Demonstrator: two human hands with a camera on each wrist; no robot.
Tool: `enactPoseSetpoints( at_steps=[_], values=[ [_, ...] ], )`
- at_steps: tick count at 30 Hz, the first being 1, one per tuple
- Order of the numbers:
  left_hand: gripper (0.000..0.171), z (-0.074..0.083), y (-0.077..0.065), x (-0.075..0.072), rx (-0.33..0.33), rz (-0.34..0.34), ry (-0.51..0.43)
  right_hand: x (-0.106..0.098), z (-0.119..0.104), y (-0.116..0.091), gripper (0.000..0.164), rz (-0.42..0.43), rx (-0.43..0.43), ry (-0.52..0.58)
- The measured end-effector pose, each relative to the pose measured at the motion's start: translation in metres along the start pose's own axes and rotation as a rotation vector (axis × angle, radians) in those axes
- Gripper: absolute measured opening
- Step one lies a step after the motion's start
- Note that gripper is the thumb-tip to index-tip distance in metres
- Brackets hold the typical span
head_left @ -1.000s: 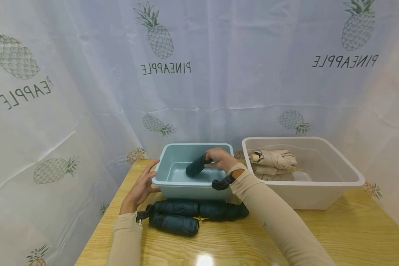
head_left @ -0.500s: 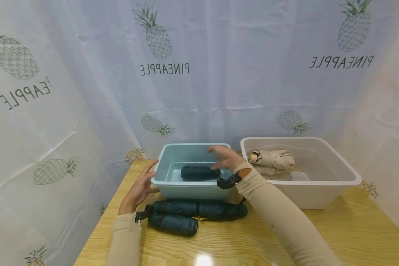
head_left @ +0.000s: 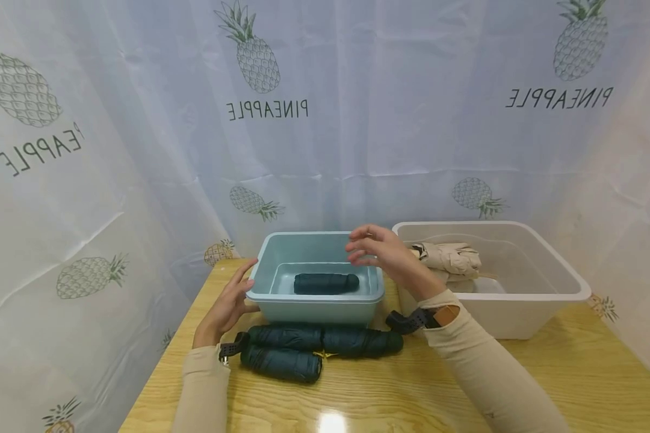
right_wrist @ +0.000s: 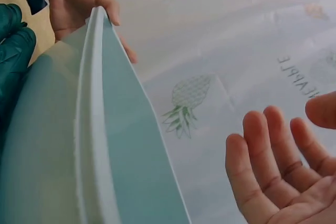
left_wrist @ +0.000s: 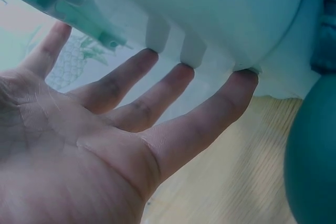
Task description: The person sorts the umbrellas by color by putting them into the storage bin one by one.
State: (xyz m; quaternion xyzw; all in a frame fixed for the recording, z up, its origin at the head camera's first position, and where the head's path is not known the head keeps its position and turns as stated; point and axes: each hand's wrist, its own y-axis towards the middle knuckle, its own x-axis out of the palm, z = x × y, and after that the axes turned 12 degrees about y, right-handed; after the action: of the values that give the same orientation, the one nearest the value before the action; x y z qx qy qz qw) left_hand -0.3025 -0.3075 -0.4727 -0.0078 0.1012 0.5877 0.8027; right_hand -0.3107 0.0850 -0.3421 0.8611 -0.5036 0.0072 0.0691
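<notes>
A dark green folded umbrella lies crosswise on the floor of the light blue bin. My left hand is at the bin's left end; in the left wrist view its nearly straight fingers touch the bin's outer wall. Over the bin's right rim my right hand hovers with relaxed fingers and holds nothing. The right wrist view also shows that hand apart from the bin. Three more dark folded umbrellas lie on the table before the bin, one in front of the others.
To the right stands a larger white bin with beige folded umbrellas in its left part, partly hidden by my right hand. Both bins rest on a wooden table. A pineapple-print curtain hangs behind and at both sides.
My right hand has let go of the umbrella inside the blue bin, then risen and moved right. That umbrella went from tilted to lying flat. My left hand has stayed put.
</notes>
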Motion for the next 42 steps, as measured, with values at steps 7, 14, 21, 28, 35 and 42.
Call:
enactPoseSetpoints(
  at_steps=[7,14,21,28,35,42],
  values=[
    [0.062,0.000,-0.002,-0.002,0.031,-0.024,0.000,-0.016,0.007,-0.045,0.017,-0.164,-0.160,-0.037],
    [0.063,0.001,-0.002,-0.002,0.026,-0.023,-0.013,-0.030,0.022,-0.079,0.021,-0.368,-0.241,-0.113],
    [0.063,0.002,-0.002,-0.004,0.041,-0.021,-0.007,-0.028,0.047,-0.103,0.022,-0.514,-0.178,-0.289],
    [0.062,0.003,-0.002,-0.003,0.024,-0.012,0.000,-0.030,0.070,-0.102,0.021,-0.397,-0.150,-0.549],
    [0.062,0.002,-0.002,-0.001,0.023,-0.011,0.009,-0.040,0.081,-0.105,0.018,-0.293,-0.153,-0.704],
    [0.063,0.001,-0.001,-0.001,0.022,-0.005,0.012,-0.044,0.092,-0.106,0.023,-0.223,-0.123,-0.868]
  ],
)
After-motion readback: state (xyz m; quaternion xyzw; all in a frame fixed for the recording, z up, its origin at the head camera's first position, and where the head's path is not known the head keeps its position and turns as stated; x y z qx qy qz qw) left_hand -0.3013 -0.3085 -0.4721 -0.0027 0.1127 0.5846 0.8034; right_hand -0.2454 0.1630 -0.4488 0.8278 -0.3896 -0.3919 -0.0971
